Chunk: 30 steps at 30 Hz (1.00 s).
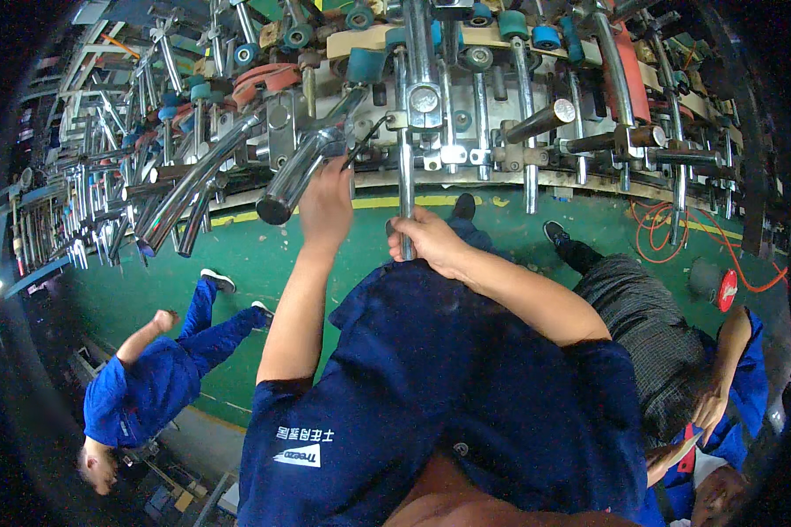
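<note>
My left hand (327, 206) is raised among the metal clamps, its fingers closed around a thin black bent rod that looks like a hex key (366, 142). The rod's upper end reaches toward the clamp block (424, 101) on an upright chrome rod (405, 171). Part of the left fingers is hidden behind a thick chrome bar (301, 174). Lower down, my right hand (431, 241) is closed on the bottom end of the chrome rod, thumb and fingers on either side of it.
A dense machine rack with chrome bars, teal rollers (366, 66) and red pads (265, 81) stretches across the far side. One person in blue (154, 395) is at left; another (650, 342) is close at right. An orange hose (664, 255) lies on the green floor (518, 224).
</note>
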Available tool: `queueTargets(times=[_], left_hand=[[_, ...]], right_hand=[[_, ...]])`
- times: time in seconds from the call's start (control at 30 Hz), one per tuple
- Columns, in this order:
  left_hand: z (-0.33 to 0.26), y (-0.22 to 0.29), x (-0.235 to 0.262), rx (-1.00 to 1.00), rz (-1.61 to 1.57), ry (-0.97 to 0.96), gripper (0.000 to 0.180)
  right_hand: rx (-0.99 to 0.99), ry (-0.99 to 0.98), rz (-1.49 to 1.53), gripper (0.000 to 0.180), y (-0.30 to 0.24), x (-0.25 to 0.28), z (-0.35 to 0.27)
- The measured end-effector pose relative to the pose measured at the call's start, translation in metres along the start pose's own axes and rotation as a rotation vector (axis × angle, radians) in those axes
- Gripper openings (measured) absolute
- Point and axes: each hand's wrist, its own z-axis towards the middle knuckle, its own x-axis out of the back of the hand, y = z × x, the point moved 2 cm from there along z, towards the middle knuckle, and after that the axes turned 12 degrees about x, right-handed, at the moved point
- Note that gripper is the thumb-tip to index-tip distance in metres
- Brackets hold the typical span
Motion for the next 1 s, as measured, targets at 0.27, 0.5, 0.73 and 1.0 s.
queueTargets(times=[0.27, 0.5, 0.73, 1.0], left_hand=[[0.014, 0.016, 0.015, -0.034, 0.103, 0.043, 0.023], [0.021, -0.001, 0.01, -0.016, -0.195, -0.081, 0.024], [0.053, 0.01, 0.01, 0.558, -0.558, -0.922, 0.051], [0.028, 0.03, -0.006, 0.613, -0.66, -0.517, 0.058]], right_hand=[[0.02, 0.045, 0.001, 0.019, -0.002, -0.003, -0.002], [0.014, 0.095, 0.08, 0.023, -0.001, -0.006, 0.002], [0.053, -0.06, 0.383, 0.064, 0.008, -0.004, 0.02], [0.035, -0.006, 0.319, 0.063, 0.007, 0.0, 0.013]])
